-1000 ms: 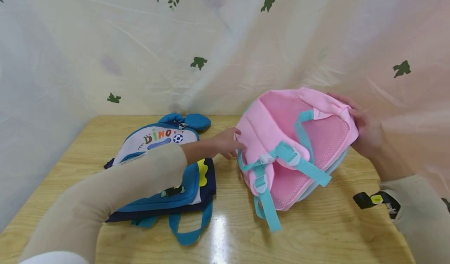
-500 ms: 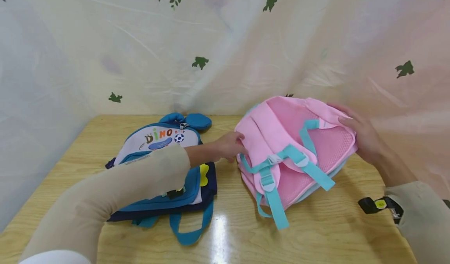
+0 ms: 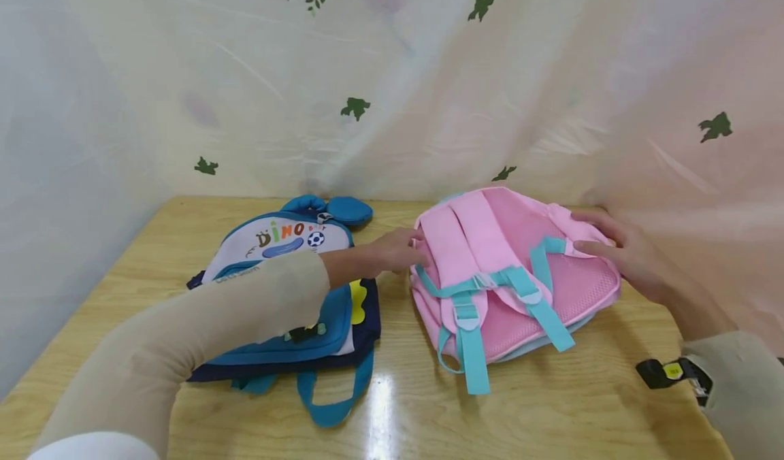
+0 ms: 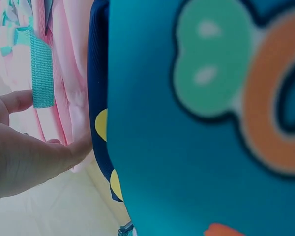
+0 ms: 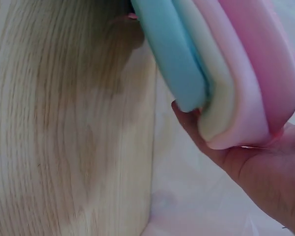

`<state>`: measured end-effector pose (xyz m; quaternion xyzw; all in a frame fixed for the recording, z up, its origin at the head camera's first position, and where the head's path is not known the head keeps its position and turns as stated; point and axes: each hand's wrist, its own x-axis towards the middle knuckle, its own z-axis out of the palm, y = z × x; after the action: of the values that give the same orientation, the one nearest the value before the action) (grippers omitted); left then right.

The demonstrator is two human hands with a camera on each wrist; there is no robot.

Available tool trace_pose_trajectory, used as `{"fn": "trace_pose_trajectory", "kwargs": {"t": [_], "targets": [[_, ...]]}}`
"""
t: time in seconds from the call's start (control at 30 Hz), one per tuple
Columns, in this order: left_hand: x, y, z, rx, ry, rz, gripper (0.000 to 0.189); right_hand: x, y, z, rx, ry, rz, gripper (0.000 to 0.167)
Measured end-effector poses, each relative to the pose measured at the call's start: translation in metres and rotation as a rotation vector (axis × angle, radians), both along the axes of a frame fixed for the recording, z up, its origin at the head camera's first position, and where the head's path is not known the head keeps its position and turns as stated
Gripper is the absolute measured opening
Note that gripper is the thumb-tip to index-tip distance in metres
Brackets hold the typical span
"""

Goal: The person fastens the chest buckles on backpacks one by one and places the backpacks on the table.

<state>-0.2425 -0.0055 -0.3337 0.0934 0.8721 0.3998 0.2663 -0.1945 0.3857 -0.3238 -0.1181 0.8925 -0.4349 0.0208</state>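
Observation:
A pink backpack (image 3: pixel 514 228) with turquoise webbing straps (image 3: pixel 470 351) lies tilted on the right of the table, its back panel and shoulder straps facing up. My left hand (image 3: pixel 395 250) holds its left side; in the left wrist view the thumb is against a turquoise strap (image 4: pixel 43 73) and the fingers reach along the bag's side. My right hand (image 3: pixel 631 259) grips the top right corner, thumb over the pink back panel. In the right wrist view, fingers wrap beneath the layered pink, cream and light blue edge (image 5: pixel 219 108).
A blue and white dinosaur backpack (image 3: pixel 333 331) lies on the left, partly beneath my left forearm. Its carry loop (image 3: pixel 331 414) points toward the front of the wooden table (image 3: pixel 422 419). A pale curtain (image 3: pixel 416 106) with green leaf prints hangs behind the table.
The pink backpack has been lowered and laid flatter, its raised far right side coming down. My right hand has moved down with it; my left hand keeps its place at the bag's side.

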Motion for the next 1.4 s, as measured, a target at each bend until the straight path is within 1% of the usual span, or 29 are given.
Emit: {"fn": "trace_pose_trajectory", "kwargs": {"t": [0.1,0.2,0.3,0.37,0.47,0.63,0.8,1.0,1.23,1.4], "targets": [[0.000,0.001,0.000,0.014,-0.032,0.009,0.068,0.002,0.002,-0.003,0.049,-0.076,-0.012,0.054],[0.001,0.002,-0.001,0.020,-0.046,0.029,0.071,0.002,0.000,-0.004,0.103,-0.131,-0.011,0.061],[0.001,0.001,0.000,0.003,-0.042,0.053,0.073,0.001,-0.004,-0.004,0.128,-0.156,-0.005,0.066],[0.002,0.000,0.000,-0.006,-0.042,0.061,0.074,0.001,-0.006,-0.006,0.119,-0.169,0.001,0.066],[0.001,-0.001,0.001,-0.016,-0.041,0.063,0.075,-0.001,-0.008,-0.009,0.127,-0.180,0.008,0.066],[-0.001,-0.003,0.004,-0.029,-0.026,0.077,0.072,-0.003,-0.012,-0.013,0.192,-0.185,0.016,0.067],[-0.004,-0.006,0.006,-0.030,-0.016,0.089,0.070,-0.003,-0.019,-0.015,0.219,-0.195,0.035,0.068],[-0.005,-0.007,0.006,-0.029,-0.007,0.064,0.067,-0.003,-0.021,-0.020,0.256,-0.228,0.037,0.071],[-0.006,-0.008,0.007,-0.017,-0.002,0.053,0.067,-0.005,-0.020,-0.024,0.264,-0.222,0.045,0.072],[-0.007,-0.007,0.007,-0.011,0.001,0.038,0.068,-0.005,-0.019,-0.025,0.275,-0.236,0.032,0.073]]}}
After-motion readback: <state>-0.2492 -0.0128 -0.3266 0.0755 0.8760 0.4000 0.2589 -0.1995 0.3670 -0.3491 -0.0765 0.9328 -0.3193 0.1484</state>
